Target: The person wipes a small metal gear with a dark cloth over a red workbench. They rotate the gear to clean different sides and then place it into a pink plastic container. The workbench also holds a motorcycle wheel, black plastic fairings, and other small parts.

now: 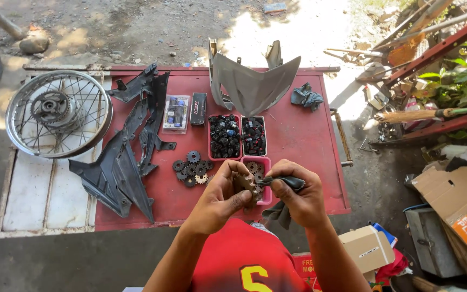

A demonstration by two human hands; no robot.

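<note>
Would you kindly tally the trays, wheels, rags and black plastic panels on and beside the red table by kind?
Pink trays: 3
Spoked wheel: 1
Rags, one on the table and one in the right hand: 2
Black plastic panels: 2, as far as I can tell
Total: 8

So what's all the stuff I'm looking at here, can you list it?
table: one, red, centre
spoked wheel: one, silver, left of the table on a white panel
plastic body panels: several, black, table's left side
windshield cowl: one, grey, table's far edge
small trays of parts: two, red with black pieces, table centre
pink tray: one, near edge, partly behind the hands
loose sprockets: a cluster, dark, left of the pink tray
rag: one, dark, far right of table
cardboard boxes: several, brown, right on the ground
left hand: holds a sprocket
right hand: holds a dark cloth to it
</note>
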